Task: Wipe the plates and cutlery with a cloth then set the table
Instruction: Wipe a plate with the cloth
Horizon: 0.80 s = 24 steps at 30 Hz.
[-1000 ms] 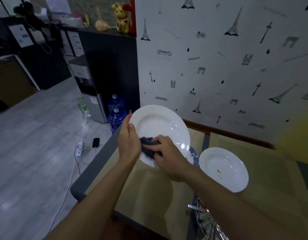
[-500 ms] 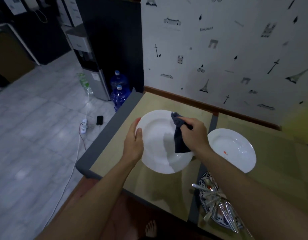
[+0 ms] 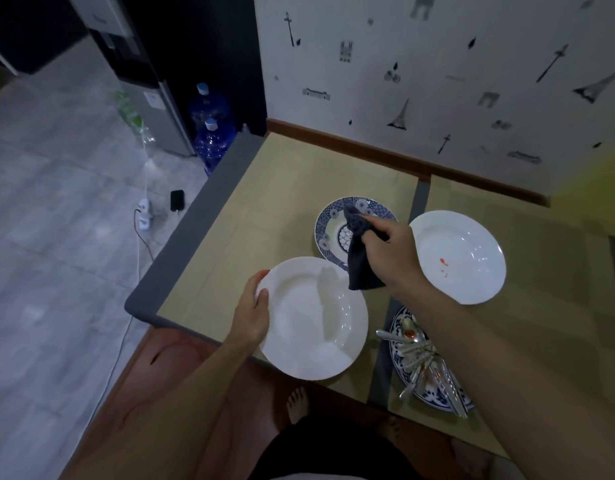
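Observation:
My left hand [image 3: 252, 311] grips the left rim of a white plate [image 3: 309, 320], held low over the table's near edge. My right hand [image 3: 392, 251] pinches a dark cloth [image 3: 359, 258] that hangs above the plate's far rim. Behind it lies a blue patterned plate [image 3: 328, 223]. A second white plate [image 3: 461, 254] with small red stains sits to the right. A blue patterned plate [image 3: 399, 348] near the front holds several pieces of cutlery [image 3: 423, 362], partly hidden by my right forearm.
The table [image 3: 264, 202] has tan placemats and a grey edge, and stands against a wall with a wooden ledge [image 3: 368, 147]. On the floor at left are water bottles [image 3: 212, 133], a power strip [image 3: 144, 216] with cables and a phone [image 3: 177, 199]. My bare foot [image 3: 297, 403] is below.
The white plate came down from upright in front of me to nearly flat over the table. My right hand lifted the cloth off it. My view tilted downward.

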Available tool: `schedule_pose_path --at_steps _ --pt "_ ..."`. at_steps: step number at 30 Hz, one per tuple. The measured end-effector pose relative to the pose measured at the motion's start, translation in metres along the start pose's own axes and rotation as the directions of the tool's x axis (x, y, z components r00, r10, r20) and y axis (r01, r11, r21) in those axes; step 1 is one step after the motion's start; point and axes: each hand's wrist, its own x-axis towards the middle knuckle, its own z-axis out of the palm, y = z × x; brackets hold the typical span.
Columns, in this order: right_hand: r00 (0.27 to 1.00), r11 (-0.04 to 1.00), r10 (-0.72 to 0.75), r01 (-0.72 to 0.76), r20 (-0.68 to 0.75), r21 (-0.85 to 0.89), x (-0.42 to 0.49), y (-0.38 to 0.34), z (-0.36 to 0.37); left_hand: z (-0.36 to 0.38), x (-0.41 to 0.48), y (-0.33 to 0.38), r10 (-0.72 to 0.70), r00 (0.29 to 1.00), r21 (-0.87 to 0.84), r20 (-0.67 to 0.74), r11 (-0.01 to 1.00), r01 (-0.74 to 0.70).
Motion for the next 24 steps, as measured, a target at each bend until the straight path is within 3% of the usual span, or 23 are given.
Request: schedule_pose_path --at_steps 12,24 --pt "0.999 0.998 0.050 -0.050 0.013 -0.025 0.008 0.016 -0.002 0.014 -0.003 -0.006 -0.003 0.998 0.173 0.069 0.985 -0.009" --pt "0.996 0.998 0.063 -0.064 -0.058 -0.020 0.025 0.027 -0.022 0.035 0.055 0.028 0.102 0.988 0.419 0.118 0.897 -0.143"
